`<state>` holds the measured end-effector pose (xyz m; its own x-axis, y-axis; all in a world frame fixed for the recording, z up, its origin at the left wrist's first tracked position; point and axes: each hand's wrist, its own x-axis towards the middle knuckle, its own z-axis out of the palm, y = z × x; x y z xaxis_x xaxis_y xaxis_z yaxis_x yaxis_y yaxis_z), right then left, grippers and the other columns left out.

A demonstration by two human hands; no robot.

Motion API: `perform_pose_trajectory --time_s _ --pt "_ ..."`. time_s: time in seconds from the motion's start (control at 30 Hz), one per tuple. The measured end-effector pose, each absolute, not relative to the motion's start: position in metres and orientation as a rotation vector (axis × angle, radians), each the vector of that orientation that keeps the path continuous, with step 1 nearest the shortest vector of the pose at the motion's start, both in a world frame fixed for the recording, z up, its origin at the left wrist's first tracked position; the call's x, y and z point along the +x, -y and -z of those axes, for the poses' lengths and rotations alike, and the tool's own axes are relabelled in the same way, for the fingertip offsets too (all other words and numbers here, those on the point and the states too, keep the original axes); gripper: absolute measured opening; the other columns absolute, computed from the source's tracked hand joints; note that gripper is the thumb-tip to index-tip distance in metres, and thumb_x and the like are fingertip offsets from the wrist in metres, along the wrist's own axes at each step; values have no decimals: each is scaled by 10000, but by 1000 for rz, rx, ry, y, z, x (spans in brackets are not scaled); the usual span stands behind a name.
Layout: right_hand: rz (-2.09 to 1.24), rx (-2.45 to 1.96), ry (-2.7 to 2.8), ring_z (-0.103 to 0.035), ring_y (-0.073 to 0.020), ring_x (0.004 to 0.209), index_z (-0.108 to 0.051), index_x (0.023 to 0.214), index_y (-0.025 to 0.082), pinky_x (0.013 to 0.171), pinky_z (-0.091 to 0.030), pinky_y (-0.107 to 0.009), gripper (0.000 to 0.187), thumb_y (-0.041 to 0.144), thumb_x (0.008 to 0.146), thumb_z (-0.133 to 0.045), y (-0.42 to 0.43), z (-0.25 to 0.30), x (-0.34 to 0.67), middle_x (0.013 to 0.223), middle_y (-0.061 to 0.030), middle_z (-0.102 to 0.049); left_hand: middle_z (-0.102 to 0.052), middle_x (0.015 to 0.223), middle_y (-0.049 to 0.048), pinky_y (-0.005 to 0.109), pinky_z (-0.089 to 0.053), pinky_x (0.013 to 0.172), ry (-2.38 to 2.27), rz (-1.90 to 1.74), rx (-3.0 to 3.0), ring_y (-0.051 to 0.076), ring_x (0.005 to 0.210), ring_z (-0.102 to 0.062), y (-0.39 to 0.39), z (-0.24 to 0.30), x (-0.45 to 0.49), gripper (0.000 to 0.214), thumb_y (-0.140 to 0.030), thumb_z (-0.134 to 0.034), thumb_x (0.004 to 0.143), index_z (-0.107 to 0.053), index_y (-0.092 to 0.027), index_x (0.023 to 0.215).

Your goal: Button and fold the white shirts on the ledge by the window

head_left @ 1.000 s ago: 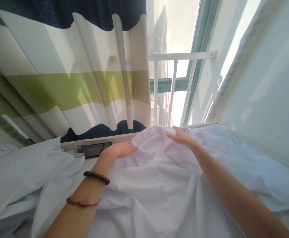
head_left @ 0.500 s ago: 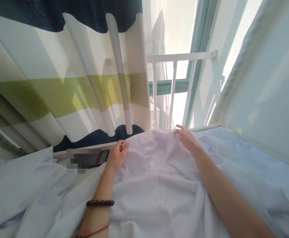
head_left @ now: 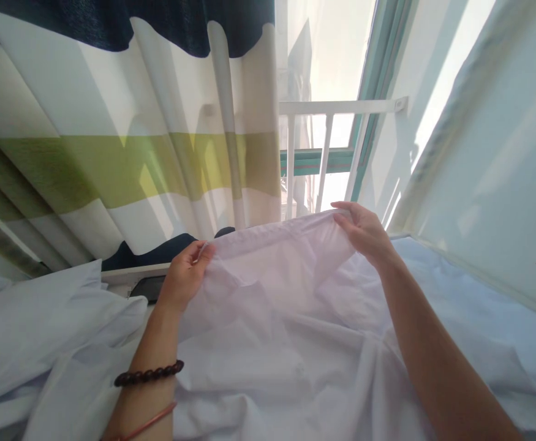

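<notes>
A large white cloth with a stitched hem spreads in loose folds before me. My left hand pinches one end of its raised top edge between thumb and fingers. At the other end of that edge, my right hand is closed on the cloth, with its index finger stretched along the hem. Between both hands the edge is lifted and drawn fairly straight, slanting up to the right. A dark beaded bracelet and a reddish band circle my left forearm.
A dark phone-like object lies left of my left hand, partly covered. More white fabric is heaped at the left. Behind are a striped curtain, a white railing and a window; a pale wall stands at the right.
Both hands have lifted the cloth's edge and moved apart, left hand leftward, right hand up and rightward. The edge is straighter now. My left arm covers more of the dark object.
</notes>
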<state>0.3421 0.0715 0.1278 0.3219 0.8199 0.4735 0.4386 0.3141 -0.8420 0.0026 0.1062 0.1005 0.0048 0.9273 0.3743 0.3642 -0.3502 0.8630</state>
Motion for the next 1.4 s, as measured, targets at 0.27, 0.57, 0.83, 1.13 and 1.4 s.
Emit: perform_pose_trajectory --time_s 0.27,0.57,0.83,1.13,1.4 --pt "-360 -1426 1686 -616 -222 848 -735 996 215 701 -483 -336 316 424 767 -672 -52 -139 350 939 -56 -711 -611 779 -13 228 -426 625 -1294 -1442 1732 143 708 -527 -105 -103 0 342 -532 -593 842 -623 -195 889" --pt "-786 -1332 1526 -538 -127 594 -679 893 174 489 -385 -229 384 541 779 -663 -48 -142 349 692 -10 -596 -593 675 -32 221 -381 510 -1248 -1384 1678 127 575 -490 -105 -99 0 368 -566 -583 837 -592 -214 944" --pt "-1170 -1470 1774 -473 -101 478 -584 1347 246 466 -406 -246 607 411 773 -692 -50 -129 349 636 25 -592 -657 759 -17 212 -445 534 -1180 -1228 1653 140 614 -586 -93 -108 4 446 -532 -715 718 -619 -215 1016" --pt "-396 -1351 1680 -612 -211 841 -739 867 195 725 -472 -335 216 300 781 -571 -57 -136 337 939 -63 -705 -620 878 -14 211 -428 602 -1175 -1243 1825 142 724 -585 -99 -110 2 495 -237 -627 662 -551 -217 1151" --pt "-493 -1299 1413 -582 -171 741 -703 901 172 663 -456 -309 327 410 679 -740 -56 -137 332 803 -38 -663 -512 687 -57 238 -379 587 -1218 -898 1947 145 630 -519 -98 -106 8 357 -317 -664 695 -596 -214 1029"
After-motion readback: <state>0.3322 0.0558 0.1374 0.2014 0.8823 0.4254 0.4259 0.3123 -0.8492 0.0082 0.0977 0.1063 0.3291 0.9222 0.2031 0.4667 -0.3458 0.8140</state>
